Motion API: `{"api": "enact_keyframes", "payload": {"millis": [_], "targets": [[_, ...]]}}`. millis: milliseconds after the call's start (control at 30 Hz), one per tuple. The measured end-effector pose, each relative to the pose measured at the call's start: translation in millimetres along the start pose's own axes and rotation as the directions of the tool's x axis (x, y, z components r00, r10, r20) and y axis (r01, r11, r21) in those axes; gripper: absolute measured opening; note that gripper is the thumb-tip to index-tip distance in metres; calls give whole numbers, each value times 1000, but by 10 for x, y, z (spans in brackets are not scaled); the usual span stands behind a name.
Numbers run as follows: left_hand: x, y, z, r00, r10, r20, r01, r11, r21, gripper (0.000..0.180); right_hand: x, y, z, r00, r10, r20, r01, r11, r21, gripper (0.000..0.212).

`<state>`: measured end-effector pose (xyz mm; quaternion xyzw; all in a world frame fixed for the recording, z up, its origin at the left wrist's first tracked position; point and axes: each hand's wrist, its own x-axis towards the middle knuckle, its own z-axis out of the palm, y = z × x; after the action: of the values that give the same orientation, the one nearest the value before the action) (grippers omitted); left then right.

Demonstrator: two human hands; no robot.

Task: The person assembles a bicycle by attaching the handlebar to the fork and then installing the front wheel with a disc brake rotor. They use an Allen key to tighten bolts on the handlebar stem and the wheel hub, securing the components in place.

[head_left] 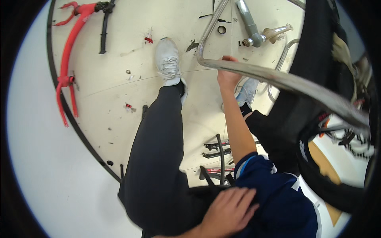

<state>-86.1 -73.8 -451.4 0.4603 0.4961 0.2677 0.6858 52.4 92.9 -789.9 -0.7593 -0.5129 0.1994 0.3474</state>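
My right hand is wrapped round a bent silver metal tube, with its fingertips showing on the far side. The tube bends sharply just left of that hand, then runs up out of view one way and across to the right the other way. Its right end is blurred and passes over dark cloth. My left hand lies with its fingers extended on my dark blue shirt at my lap, holding nothing.
A red bicycle frame part leans at the upper left, near a black bar. Grey tubing and a dark ring lie on the floor. More bicycle parts are below, and a black tire is at right.
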Motion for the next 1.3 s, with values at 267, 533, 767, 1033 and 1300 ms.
{"api": "enact_keyframes", "payload": {"millis": [267,533,767,1033,1300], "targets": [[-5,-208,0,954,98,-282,-21,964,264,23,-964,-694,-1377,980,186,74,-200,904,377,21],[166,30,298,949,165,-268,-127,980,154,19,-1067,-1646,-2837,977,-180,-111,211,856,472,23],[787,796,533,893,377,-244,-333,921,204,17,10,-1696,-3579,938,-164,-307,294,844,449,16],[1895,1960,440,350,859,-373,-503,508,699,40,1172,-1715,-3639,956,-106,-274,272,673,688,16],[2097,1770,323,342,862,-374,-649,505,569,26,1176,-1496,-3332,960,256,-118,-17,472,882,22]]}}
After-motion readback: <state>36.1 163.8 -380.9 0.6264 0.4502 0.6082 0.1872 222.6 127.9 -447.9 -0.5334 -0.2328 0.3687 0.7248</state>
